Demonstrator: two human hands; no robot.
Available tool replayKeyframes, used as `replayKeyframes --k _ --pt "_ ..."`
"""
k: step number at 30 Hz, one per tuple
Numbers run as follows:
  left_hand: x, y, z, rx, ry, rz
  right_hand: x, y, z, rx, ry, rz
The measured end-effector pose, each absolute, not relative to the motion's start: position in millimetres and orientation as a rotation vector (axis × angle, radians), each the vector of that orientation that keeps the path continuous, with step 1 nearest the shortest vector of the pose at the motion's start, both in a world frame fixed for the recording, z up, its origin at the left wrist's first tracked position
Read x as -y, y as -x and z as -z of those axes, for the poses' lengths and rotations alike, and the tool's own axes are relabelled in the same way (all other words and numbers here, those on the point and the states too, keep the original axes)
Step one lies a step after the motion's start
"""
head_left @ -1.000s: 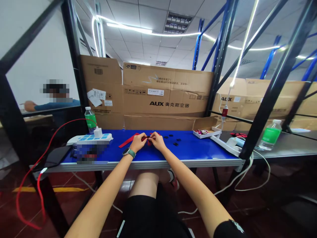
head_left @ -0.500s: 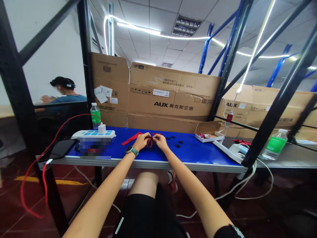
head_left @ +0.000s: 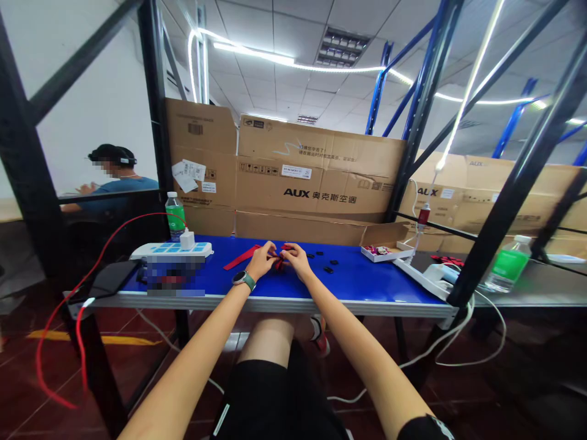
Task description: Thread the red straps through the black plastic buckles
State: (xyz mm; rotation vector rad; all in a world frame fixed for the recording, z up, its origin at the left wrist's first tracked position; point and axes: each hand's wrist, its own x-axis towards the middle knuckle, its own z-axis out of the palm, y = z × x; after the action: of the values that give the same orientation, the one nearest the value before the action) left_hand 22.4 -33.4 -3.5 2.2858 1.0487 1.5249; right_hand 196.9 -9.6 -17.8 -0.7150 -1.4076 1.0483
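Observation:
Above the blue tabletop (head_left: pixel 367 284), my left hand (head_left: pixel 261 261) and my right hand (head_left: pixel 298 260) meet with fingertips pinched close together. Between them is a narrow red strap (head_left: pixel 279 264) with something dark on it, too small to make out. Both hands appear closed on this strap; the fingers partly hide it. To the left of my left hand lies a flat red strip (head_left: pixel 241 258). Several small black plastic pieces, one of them a black piece (head_left: pixel 328 269), are scattered to the right of my right hand. More red material shows just behind my fingers.
A white power strip (head_left: pixel 204 249) and a dark flat device (head_left: pixel 107 278) sit at the left, with a red cable (head_left: pixel 110 238) looping over the edge. A small open box (head_left: pixel 387 252) stands back right. Cardboard (head_left: pixel 316 171) walls the rear. Another person (head_left: pixel 123 177) sits far left.
The red strap between my hands has changed shape: its hanging loop now looks bunched and smaller. My fingers have shifted slightly around it. The view has moved a little.

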Motion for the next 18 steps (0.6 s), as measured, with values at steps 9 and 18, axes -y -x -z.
replayKeyframes --k 9,18 --pt "30.6 -24.1 9.4 -1.012 -2.219 -1.479 4.2 -197.6 19.6 1.347 0.752 -0.982" --pt "2.4 -16.8 24.7 -0.898 -2.009 -1.542 -1.6 -198.9 21.5 1.565 0.744 -0.798"
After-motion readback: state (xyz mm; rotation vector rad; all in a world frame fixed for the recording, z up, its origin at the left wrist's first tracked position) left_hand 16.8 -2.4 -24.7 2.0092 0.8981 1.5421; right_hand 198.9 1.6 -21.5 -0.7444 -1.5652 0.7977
